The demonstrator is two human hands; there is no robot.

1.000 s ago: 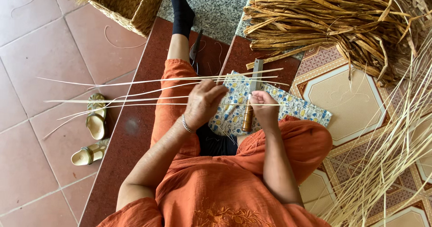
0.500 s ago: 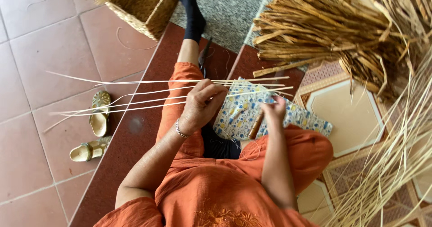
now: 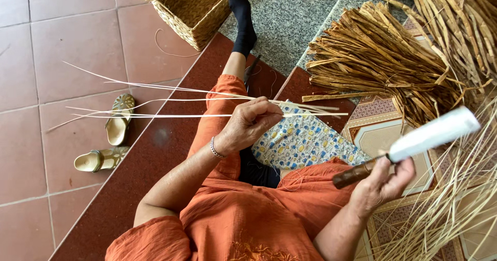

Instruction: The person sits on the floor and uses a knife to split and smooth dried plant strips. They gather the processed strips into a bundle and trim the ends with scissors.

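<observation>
My left hand (image 3: 249,124) is closed around a bundle of thin pale reed strips (image 3: 155,103) that fan out to the left over the floor. My right hand (image 3: 384,184) grips the brown wooden handle of a knife (image 3: 414,144), raised to the right with its broad pale blade pointing up and right. A patterned blue and yellow cloth (image 3: 303,142) lies over my lap between the hands. I wear orange clothes and a black sock (image 3: 242,25).
A woven basket (image 3: 194,7) stands at the top by my foot. A heap of dried brown leaves (image 3: 383,64) lies at upper right, and loose pale straw (image 3: 455,199) at lower right. A pair of sandals (image 3: 111,134) rests on the red tiles.
My right hand has left the strips, picked up the knife and swung it out to the right. The left hand keeps hold of the strips.
</observation>
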